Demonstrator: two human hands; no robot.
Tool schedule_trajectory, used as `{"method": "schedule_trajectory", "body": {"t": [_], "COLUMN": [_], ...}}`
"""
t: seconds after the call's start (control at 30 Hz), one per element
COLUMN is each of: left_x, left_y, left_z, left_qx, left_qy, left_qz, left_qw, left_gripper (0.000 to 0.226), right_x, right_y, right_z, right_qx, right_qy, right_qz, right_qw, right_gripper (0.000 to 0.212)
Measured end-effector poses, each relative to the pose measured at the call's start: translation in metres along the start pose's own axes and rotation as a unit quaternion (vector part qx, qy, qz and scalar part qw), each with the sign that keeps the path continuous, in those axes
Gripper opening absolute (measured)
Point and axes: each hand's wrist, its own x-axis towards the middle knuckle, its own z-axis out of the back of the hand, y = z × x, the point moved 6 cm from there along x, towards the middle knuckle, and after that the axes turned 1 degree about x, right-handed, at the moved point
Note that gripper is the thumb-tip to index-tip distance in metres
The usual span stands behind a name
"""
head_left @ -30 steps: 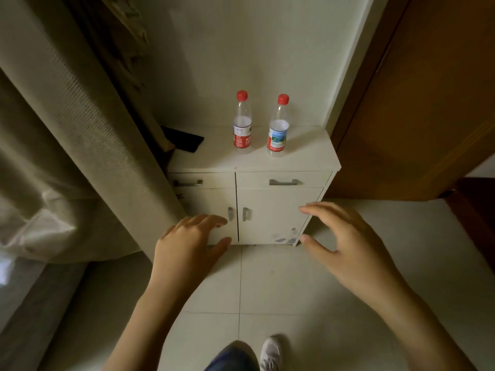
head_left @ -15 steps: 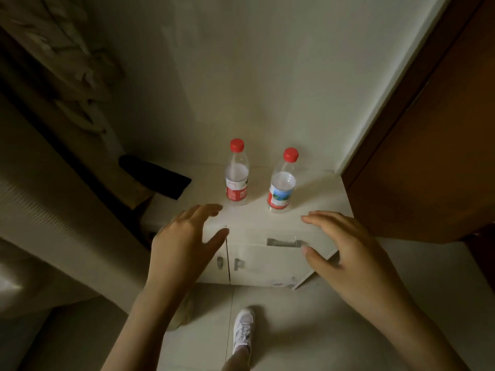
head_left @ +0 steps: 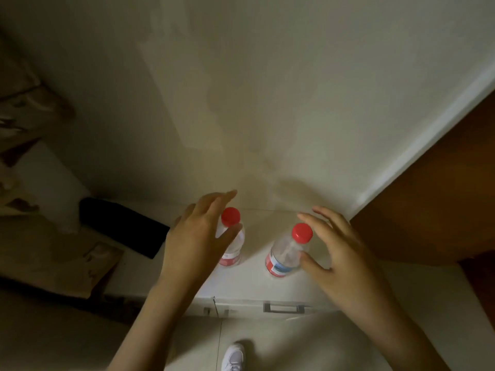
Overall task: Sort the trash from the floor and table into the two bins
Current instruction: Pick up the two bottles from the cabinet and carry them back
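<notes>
Head view: two capped bottles on the white cabinet [head_left: 241,290] are approached, one by each hand.

The left hand [head_left: 198,236] is spread wide around the red-labelled bottle [head_left: 231,247], and the right hand [head_left: 334,253] is spread wide around the blue-labelled bottle [head_left: 285,253]; whether either is touched yet cannot be told. Both bottles are judged light, thin-walled and easily dented, with smooth, possibly slippery sides, so each is best taken around the mid-body, just inside the fingers [head_left: 318,218]. Any contents cannot be made out; the red caps [head_left: 302,232] are on. No bins are seen.
</notes>
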Motion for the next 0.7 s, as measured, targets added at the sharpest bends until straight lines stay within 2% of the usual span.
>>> {"method": "schedule_trajectory", "body": {"t": [0.17,0.33,0.47,0.7], "left_x": [-0.002,-0.008,-0.025,-0.091], "left_y": [0.0,-0.006,-0.014,-0.044], "left_z": [-0.014,-0.015,0.0,0.042], "left_qx": [-0.004,0.03,0.063,0.102], "left_qy": [0.03,0.022,-0.012,-0.104], "left_qz": [0.01,0.026,0.052,0.157], "left_qw": [0.999,0.999,0.997,0.977], "left_gripper": [0.047,0.046,0.041,0.042], "right_x": [0.02,0.026,0.022,0.007], "right_y": [-0.006,-0.01,-0.011,-0.005], "right_z": [-0.018,-0.032,-0.029,-0.001], "right_qx": [-0.017,-0.032,-0.011,0.047], "right_qy": [0.064,0.096,0.099,0.119], "right_qz": [-0.007,0.009,0.056,0.165], "right_qw": [0.998,0.995,0.993,0.978], "right_gripper": [0.055,0.036,0.026,0.032]}}
